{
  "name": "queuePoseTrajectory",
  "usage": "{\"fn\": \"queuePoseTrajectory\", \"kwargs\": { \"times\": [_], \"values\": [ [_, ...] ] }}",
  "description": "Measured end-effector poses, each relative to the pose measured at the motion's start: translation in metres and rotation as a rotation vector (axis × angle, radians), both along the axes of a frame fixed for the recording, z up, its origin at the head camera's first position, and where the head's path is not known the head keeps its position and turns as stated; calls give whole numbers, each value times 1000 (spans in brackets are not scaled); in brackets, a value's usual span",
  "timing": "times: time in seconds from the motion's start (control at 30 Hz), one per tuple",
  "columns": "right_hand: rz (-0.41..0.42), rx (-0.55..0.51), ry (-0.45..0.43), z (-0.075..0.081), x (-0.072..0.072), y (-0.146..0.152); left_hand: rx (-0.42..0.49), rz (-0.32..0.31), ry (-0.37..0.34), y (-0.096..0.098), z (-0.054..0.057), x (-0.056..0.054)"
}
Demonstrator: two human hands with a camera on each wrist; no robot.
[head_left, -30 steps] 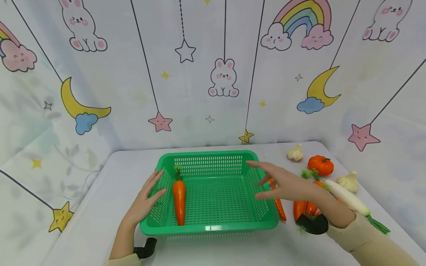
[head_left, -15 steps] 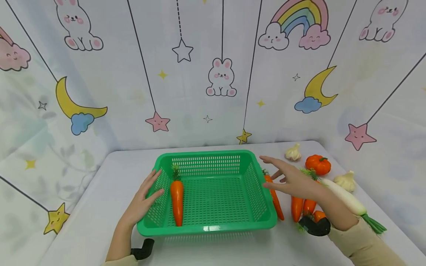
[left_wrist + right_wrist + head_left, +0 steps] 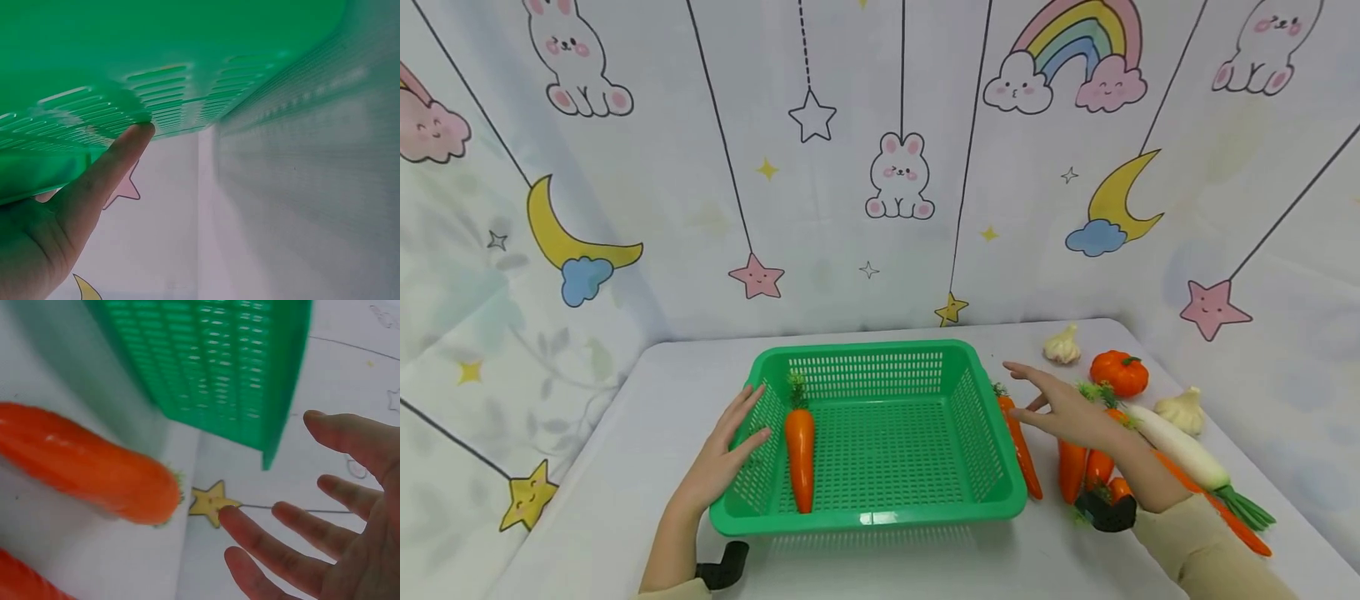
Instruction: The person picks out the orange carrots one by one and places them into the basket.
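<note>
A green plastic basket point(image 3: 865, 520) with slotted walls stands on the table. One carrot point(image 3: 801, 458) with a leafy top lies inside, along its left wall. My left hand point(image 3: 709, 467) is at the basket's left side with fingers extended; in the left wrist view a straight finger point(image 3: 115, 159) lies against the slotted wall. Spread and holding nothing, my right hand point(image 3: 1067, 412) hovers right of the basket, apart from its rim. Just outside the right wall lies another carrot point(image 3: 1022, 457), seen large in the right wrist view. Several more carrots point(image 3: 1072, 472) lie beneath the right forearm, partly hidden.
On the right of the white table point(image 3: 685, 392) are a garlic bulb point(image 3: 1063, 345), an orange pumpkin point(image 3: 1118, 373), a second garlic bulb point(image 3: 1182, 411) and a white radish point(image 3: 1180, 446) with green leaves. A printed curtain point(image 3: 827, 208) hangs behind the table.
My right hand has moved away to the right from above the basket's right rim, uncovering more of the carrot outside it. The left hand stays at the basket's left side.
</note>
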State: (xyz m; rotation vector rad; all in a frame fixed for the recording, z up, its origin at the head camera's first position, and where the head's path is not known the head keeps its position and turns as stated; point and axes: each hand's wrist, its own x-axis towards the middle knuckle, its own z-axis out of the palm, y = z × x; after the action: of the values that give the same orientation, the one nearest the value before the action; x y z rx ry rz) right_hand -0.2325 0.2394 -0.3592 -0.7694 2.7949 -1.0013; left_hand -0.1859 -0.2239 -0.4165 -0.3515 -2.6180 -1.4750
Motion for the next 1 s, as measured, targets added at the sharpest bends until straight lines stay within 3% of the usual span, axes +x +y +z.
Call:
{"fn": "queuePoseTrajectory", "kwargs": {
  "times": [0.23, 0.57, 0.8, 1.0],
  "values": [
    [7, -4, -6, -23, -16, 9, 4, 0, 11, 0, -1, 0],
    [10, -5, -118, -56, -28, 13, 10, 3, 12, 0, -2, 0],
    [68, 69, -88, -66, -29, 8, 16, -1, 18, 0, -1, 0],
    [27, 118, -92, -67, -28, 6, 19, -4, 6, -1, -1, 1]
  ]
}}
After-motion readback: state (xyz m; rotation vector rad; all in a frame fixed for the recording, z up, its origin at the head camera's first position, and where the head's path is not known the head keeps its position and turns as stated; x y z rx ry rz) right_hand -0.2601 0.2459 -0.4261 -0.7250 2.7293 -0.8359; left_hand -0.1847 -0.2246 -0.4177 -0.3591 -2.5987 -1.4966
